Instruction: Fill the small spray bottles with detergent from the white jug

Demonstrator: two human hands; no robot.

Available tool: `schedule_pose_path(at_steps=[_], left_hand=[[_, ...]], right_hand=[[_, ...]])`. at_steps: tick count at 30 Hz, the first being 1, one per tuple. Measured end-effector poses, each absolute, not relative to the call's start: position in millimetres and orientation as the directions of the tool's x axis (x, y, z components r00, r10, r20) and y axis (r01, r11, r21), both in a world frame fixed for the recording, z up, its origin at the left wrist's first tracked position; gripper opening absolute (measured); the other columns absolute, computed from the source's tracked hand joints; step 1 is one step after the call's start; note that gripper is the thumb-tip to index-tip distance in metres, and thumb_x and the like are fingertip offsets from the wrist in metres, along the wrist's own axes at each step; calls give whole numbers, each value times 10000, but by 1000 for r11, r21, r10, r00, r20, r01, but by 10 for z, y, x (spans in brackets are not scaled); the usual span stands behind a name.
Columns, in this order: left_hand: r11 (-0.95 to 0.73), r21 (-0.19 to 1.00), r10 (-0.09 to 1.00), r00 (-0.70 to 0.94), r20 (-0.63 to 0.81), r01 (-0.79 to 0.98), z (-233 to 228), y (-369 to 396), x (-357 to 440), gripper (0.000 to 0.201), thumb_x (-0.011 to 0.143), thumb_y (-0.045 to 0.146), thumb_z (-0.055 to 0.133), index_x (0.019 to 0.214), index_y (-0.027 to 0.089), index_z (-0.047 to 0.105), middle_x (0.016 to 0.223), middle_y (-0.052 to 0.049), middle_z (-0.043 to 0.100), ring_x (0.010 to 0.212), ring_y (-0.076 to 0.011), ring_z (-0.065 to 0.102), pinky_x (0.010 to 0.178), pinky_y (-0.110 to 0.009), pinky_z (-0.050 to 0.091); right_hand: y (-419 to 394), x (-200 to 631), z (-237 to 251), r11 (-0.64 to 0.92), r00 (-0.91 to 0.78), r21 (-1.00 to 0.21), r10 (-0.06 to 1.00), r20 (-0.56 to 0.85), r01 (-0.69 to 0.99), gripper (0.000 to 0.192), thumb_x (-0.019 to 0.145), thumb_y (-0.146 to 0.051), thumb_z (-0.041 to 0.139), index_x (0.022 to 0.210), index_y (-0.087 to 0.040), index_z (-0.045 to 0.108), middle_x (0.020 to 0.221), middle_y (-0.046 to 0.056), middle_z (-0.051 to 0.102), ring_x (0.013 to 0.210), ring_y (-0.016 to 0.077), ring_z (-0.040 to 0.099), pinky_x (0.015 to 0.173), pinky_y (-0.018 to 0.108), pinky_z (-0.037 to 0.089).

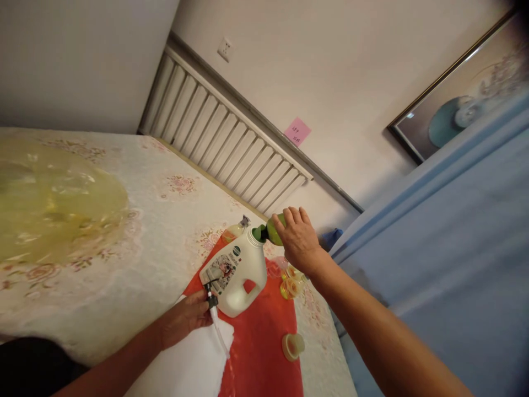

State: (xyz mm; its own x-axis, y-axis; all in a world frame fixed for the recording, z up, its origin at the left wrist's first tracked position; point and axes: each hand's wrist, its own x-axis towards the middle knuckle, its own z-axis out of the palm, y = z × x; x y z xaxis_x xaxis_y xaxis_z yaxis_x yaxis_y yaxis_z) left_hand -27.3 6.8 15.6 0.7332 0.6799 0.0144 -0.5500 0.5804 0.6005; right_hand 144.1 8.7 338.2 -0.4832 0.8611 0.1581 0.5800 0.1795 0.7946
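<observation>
Head view: bottle (273, 234) at jug rim (252, 241)

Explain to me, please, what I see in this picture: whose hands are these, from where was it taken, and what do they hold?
There is no machine here: these are one person's bare hands. The single picture comes from a camera worn on that person's head, so the room appears slanted. The left hand holds a pump with a black head and a white tube. The right hand tips a green bottle, its neck at the mouth of a white jug. The jug is on a red sheet, laid over a flowered tablecloth. A beige cap sits nearby, and a yellowish plastic bag lies to the left.
</observation>
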Motion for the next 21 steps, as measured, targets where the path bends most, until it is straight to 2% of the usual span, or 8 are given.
schedule_pose_path(at_steps=[3, 6, 8, 11, 15, 18, 21], left_hand=[[532, 644, 736, 676, -32, -550, 162, 27, -273, 459, 800, 376, 798, 1204, 199, 671, 1126, -96, 693, 966, -209, 662, 895, -329, 499], [517, 633, 740, 673, 8, -576, 143, -4, -282, 457, 802, 365, 797, 1207, 195, 670, 1148, -105, 689, 1014, -227, 658, 932, -349, 498], [521, 608, 747, 664, 13, -598, 120, -22, -296, 469, 803, 353, 800, 1223, 196, 661, 1153, -104, 691, 1015, -222, 663, 941, -349, 497], [526, 598, 774, 631, -43, -605, 135, -59, -320, 502, 799, 328, 808, 1255, 214, 633, 1140, -90, 699, 980, -195, 681, 933, -332, 499], [505, 628, 809, 579, -105, -592, 395, -136, -341, 539, 776, 293, 830, 1264, 217, 613, 1099, -80, 714, 926, -182, 696, 883, -312, 526], [429, 640, 858, 510, -67, -638, 757, -196, -339, 480, 778, 266, 825, 1212, 191, 632, 1077, -81, 719, 875, -179, 695, 839, -317, 554], [320, 653, 914, 406, -22, -686, 1137, -254, -318, 403, 748, 255, 846, 1099, 169, 667, 1020, -67, 722, 825, -167, 686, 781, -296, 568]], right_hand=[[60, 1476, 3325, 148, -473, 767, 853, 221, 625, 536, 823, -93, 569, 1356, -125, 528, 1274, 214, 565, 1206, 348, 454, 1112, 532, 249], [24, 1566, 3256, 96, -399, 678, 864, 307, 729, 576, 793, -98, 602, 1362, -127, 521, 1252, 209, 571, 1166, 340, 490, 1071, 507, 309], [-15, 1666, 3197, 56, -299, 549, 882, 364, 834, 606, 770, -152, 648, 1361, -134, 514, 1206, 191, 585, 1103, 326, 530, 997, 464, 388], [-135, 1866, 3043, 29, -141, 261, 895, 423, 965, 657, 725, -238, 706, 1345, -162, 502, 1167, 144, 594, 1049, 294, 574, 901, 392, 464], [-435, 2138, 2648, 100, -48, -76, 858, 511, 992, 729, 687, -269, 727, 1365, -193, 468, 1194, 121, 586, 1084, 291, 594, 915, 412, 500], [-724, 2293, 2259, 172, -17, -221, 824, 567, 960, 734, 679, -263, 732, 1362, -188, 474, 1248, 141, 585, 1143, 312, 589, 956, 468, 496], [-1011, 2398, 1876, 166, 62, -350, 829, 555, 922, 713, 651, -239, 737, 1327, -188, 517, 1208, 123, 614, 1112, 314, 616, 938, 471, 520]])
